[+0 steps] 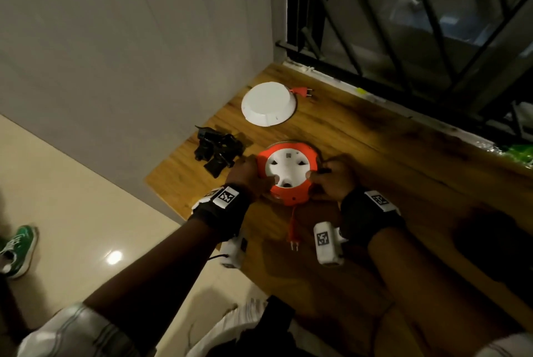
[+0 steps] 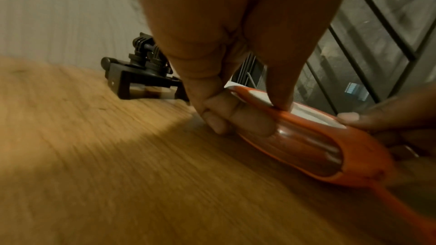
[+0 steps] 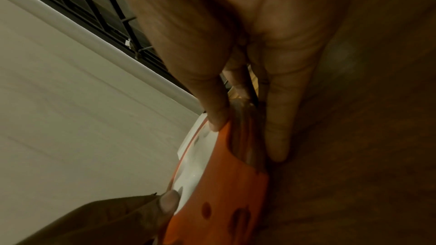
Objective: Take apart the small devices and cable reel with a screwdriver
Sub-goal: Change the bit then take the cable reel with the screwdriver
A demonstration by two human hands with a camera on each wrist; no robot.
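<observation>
An orange cable reel [image 1: 288,173] with a white socket face lies flat on the wooden table [image 1: 389,160]. My left hand [image 1: 248,174] grips its left rim, thumb on top and fingers curled under the edge [image 2: 235,115]. My right hand [image 1: 331,177] grips the right rim, thumb on the white face [image 3: 216,118] and fingers down the side. Something small and dark shows at my right fingers; I cannot tell what. The reel's orange cord and plug [image 1: 293,241] trail toward me. No screwdriver is clearly seen.
A white round cover [image 1: 268,108] lies at the back with an orange plug [image 1: 302,92] beside it. A black clamp-like mount [image 1: 216,150] sits left of the reel, near the table's left edge. A barred window [image 1: 418,24] runs along the far side.
</observation>
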